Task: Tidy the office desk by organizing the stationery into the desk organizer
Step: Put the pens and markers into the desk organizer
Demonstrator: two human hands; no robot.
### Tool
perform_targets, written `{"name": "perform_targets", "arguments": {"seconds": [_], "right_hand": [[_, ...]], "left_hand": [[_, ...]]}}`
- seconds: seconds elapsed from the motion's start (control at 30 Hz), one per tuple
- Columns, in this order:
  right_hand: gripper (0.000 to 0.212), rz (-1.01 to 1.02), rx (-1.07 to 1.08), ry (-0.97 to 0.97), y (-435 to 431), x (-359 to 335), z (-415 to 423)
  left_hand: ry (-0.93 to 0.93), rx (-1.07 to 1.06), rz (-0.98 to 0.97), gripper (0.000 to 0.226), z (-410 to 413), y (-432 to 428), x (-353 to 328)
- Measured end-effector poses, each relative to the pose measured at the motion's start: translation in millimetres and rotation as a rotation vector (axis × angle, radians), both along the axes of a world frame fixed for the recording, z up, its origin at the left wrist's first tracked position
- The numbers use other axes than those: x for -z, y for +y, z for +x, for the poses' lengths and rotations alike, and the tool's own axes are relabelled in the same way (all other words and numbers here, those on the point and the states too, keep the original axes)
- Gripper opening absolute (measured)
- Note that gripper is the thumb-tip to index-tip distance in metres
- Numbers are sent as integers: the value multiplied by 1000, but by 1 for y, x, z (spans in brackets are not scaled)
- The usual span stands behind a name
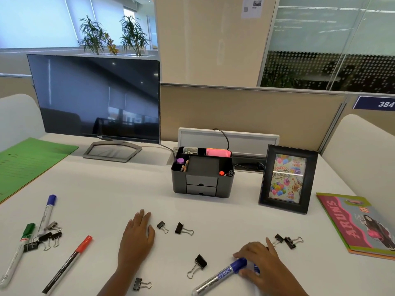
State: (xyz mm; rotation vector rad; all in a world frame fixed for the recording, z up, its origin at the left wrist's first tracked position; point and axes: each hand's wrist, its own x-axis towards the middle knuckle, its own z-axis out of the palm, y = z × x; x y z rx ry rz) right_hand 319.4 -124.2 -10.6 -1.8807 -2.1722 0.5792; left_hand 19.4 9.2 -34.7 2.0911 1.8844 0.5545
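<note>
Presently, the right hand (265,268) held the blue-capped whiteboard marker (215,277), with thumb and fingers curled round its cap end. The marker lay on the white surface (128,184) close to the front edge, right of centre, its white printed barrel pointing toward that edge. The left hand (137,236) rested flat and palm down on the surface, fingers straight and holding nothing.

The marker appeared light and stiff, with a smooth round barrel likely to roll or slip. A grip on the barrel just behind the cap was judged safer than one on the cap alone, which might pull off.

The black plastic desk organizer (224,184) stood toward the back edge, with two small drawers in front and open compartments on top. Pink notes, a purple item and pencils already occupied several of them.

Black binder clips lay loose between marker and organizer:
- one (199,263) just beside the marker;
- two (181,228) near the left hand;
- a pair (289,242) by the right fingertips.

A black-framed birthday picture (287,178) stood upright just right of the organizer and could be knocked over. Three more markers (46,212) and clustered clips (44,238) lay near the left edge. A green folder (27,163), a dark monitor (96,99) and a pink-covered book (359,223) sat clear of the path.
</note>
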Motion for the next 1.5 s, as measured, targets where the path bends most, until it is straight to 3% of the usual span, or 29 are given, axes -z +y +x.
{"name": "perform_targets", "arguments": {"seconds": [0.13,0.23,0.37,0.5,0.6,0.73,0.8,0.9,1.2,1.37,1.5], "right_hand": [[27,39,0,-82,3,-2,-4],[21,326,-79,-138,4,-5,-1],[17,448,17,81,1,-19,8],[18,602,157,161,7,-53,16],[33,762,230,197,17,-82,23],[18,976,380,196,45,-114,27],[17,1031,423,186,61,-126,24],[18,997,404,133,86,-133,15],[21,789,302,-87,131,-105,7],[33,733,359,-31,129,-88,4],[27,671,439,107,103,-76,3]], "left_hand": [[4,-2,-1,65,1,2,0],[11,-2,12,62,1,2,-1],[13,1,20,62,1,2,0],[20,3,19,62,1,1,0],[10,-2,8,63,1,1,0],[16,2,13,47,1,3,2],[12,-2,16,55,1,2,1],[21,1,12,66,1,2,-1],[5,-5,5,65,1,3,-1],[-4,5,-4,66,1,1,-1],[8,24,-13,68,-1,2,0]]}}
